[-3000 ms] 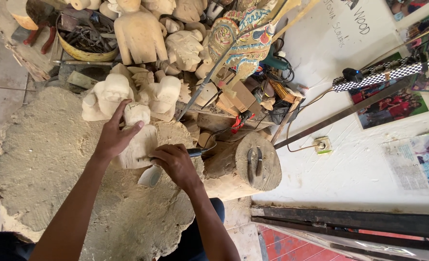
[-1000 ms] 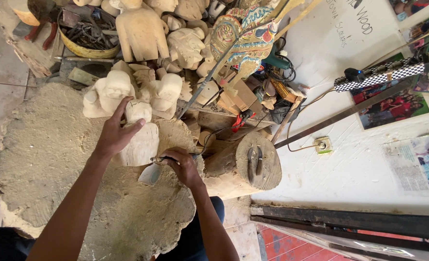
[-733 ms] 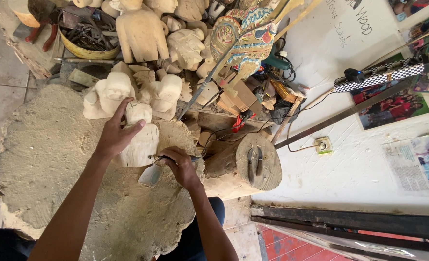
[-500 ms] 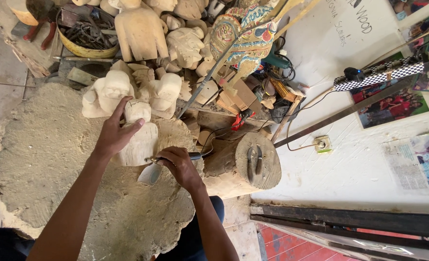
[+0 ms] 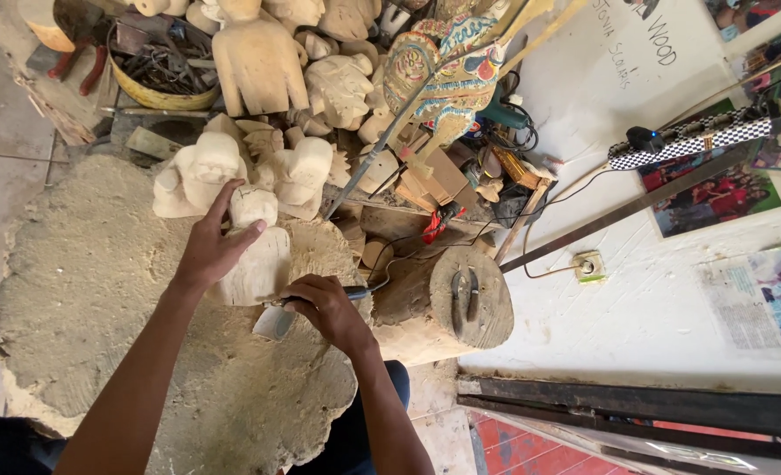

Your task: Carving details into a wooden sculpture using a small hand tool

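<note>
My left hand (image 5: pixel 210 246) rests on a pale, rough-cut wooden figure (image 5: pixel 258 255) and holds it steady on a big, sawdust-covered wood block (image 5: pixel 100 290). My right hand (image 5: pixel 329 308) is closed around the dark handle of a small hatchet. Its grey blade (image 5: pixel 274 322) sits against the lower edge of the figure. Both forearms reach in from the bottom of the view.
Several unfinished pale carvings (image 5: pixel 258 66) crowd the top, beside a yellow bowl of tools (image 5: pixel 157 70) and a painted carved bird (image 5: pixel 447 66). A log stump (image 5: pixel 452 303) with tools on it stands right of my hand. A white wall (image 5: pixel 672 299) with a socket and posters lies beyond.
My right hand has made short strokes with the hatchet at the figure's lower edge, shifting slightly back and forth. The left hand has stayed on the figure.
</note>
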